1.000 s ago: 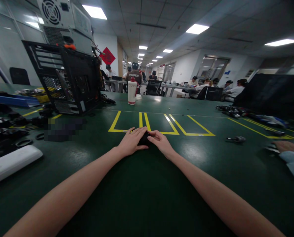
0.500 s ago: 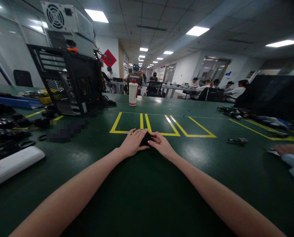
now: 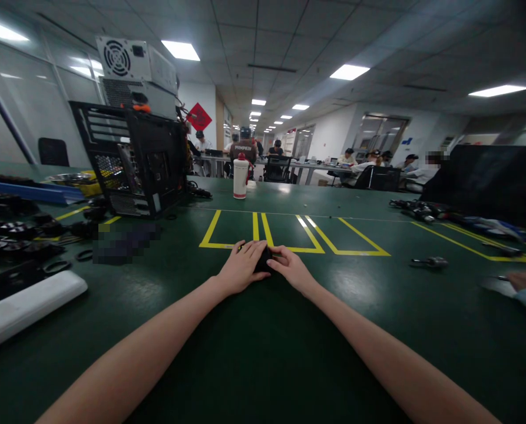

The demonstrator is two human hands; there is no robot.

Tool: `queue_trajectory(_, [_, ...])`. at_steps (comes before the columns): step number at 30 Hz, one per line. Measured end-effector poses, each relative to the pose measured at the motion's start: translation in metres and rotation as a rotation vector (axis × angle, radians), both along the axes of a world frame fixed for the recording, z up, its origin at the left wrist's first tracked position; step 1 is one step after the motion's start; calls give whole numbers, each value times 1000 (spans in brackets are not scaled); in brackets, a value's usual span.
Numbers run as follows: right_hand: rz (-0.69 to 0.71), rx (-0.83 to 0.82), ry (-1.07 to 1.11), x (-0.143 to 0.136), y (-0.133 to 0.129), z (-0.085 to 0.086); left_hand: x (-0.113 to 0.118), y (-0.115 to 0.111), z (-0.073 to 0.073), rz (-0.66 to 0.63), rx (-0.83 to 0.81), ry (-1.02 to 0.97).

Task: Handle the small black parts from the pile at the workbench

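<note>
Both hands hold a black object; red-capped bottle beyond.

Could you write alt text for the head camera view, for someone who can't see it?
Two bare hands, left and right, hold a small black object over a dark green table. Beyond stand a white bottle with a red top and, left, an open black computer case.

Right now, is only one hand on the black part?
No, the left hand and right hand both touch the black part.
</note>
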State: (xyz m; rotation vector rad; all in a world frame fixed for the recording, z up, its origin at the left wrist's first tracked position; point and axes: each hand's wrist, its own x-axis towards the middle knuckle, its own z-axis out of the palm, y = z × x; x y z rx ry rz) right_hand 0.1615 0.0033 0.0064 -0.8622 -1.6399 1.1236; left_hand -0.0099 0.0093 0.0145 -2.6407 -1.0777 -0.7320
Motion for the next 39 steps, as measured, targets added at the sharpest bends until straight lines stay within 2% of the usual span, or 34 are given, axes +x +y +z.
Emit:
queue_trajectory(5, [11,32,41,-2,-7,2,1,1,0,1,-7,-18])
queue_trajectory(14, [-121,-8,-11,-2,7,1,1,3,-2,2,-11,-28])
queue_trajectory(22, [15,32,38,-2,-3,0,1,3,-3,-3,-16,-25])
queue_trajectory(27, [-89,88,21,-4,-1,-1,1,2,-2,6,-10,-23])
queue_trajectory(32, [-143,40,-41,-3,4,0,1,1,-2,1,-16,-27])
queue_trajectory(35, [-92,20,-59,-1,4,0,1,0,-1,6,-16,-21])
queue_trajectory(39, [-17,38,20,-2,-2,-1,2,-1,-1,15,-20,-11])
